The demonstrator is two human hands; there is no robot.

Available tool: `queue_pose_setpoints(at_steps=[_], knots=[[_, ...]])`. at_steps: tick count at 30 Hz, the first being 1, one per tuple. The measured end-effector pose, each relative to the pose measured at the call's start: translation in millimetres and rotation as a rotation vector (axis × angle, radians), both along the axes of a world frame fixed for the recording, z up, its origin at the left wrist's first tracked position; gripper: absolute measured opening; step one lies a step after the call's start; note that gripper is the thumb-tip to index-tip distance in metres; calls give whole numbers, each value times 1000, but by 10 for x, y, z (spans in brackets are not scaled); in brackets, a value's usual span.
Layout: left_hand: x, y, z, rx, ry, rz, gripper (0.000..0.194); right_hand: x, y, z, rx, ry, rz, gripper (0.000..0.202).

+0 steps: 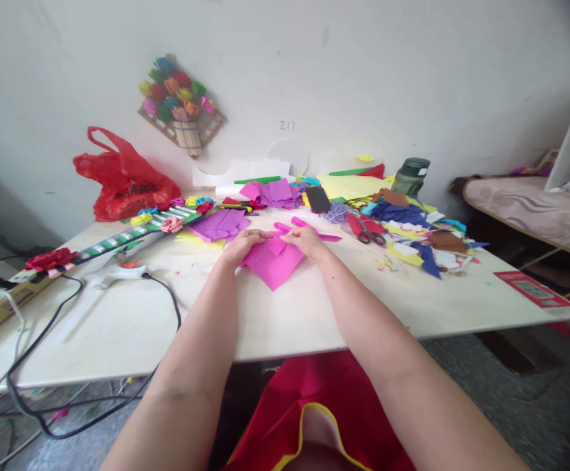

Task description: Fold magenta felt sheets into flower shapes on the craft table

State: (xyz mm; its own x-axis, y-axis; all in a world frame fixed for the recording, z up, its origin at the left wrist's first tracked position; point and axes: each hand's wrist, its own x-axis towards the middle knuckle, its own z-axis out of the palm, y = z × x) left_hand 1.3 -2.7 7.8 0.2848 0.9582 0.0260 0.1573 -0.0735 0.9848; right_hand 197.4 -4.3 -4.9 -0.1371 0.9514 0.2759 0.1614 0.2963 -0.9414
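In the middle of the table, both hands pinch a magenta square of paper [275,269] along its far edge, with a corner pointing toward me. My left hand [250,244] is closed on the left part of that edge. My right hand [306,242] grips the right part, thumb and fingers pressed together. A small folded flap shows between the hands. Just beyond my right hand lie narrow folded magenta strips [330,237]. To the left rests a stack of purple paper pieces [222,224].
At left stand a glue gun [118,271] with a black cord, a decorated strip [137,232] and a red plastic bag [122,176]. Scissors [364,233], a phone [318,200], a dark green bottle [411,175] and many paper scraps [442,242] occupy the back and right.
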Motion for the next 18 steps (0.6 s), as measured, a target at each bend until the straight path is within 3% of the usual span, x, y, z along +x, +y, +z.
queue_pose_setpoints(at_steps=[4, 9, 18], knots=[[-21, 71, -54, 70, 25, 4, 36, -4, -33, 44, 8, -37, -25, 30], [-26, 119, -107, -7, -36, 5, 35, -2, -30, 42, 1, -90, -13, 32], [42, -40, -5, 69, 144, -111, 42, -14, -29, 14, -28, -195, 142, 33]])
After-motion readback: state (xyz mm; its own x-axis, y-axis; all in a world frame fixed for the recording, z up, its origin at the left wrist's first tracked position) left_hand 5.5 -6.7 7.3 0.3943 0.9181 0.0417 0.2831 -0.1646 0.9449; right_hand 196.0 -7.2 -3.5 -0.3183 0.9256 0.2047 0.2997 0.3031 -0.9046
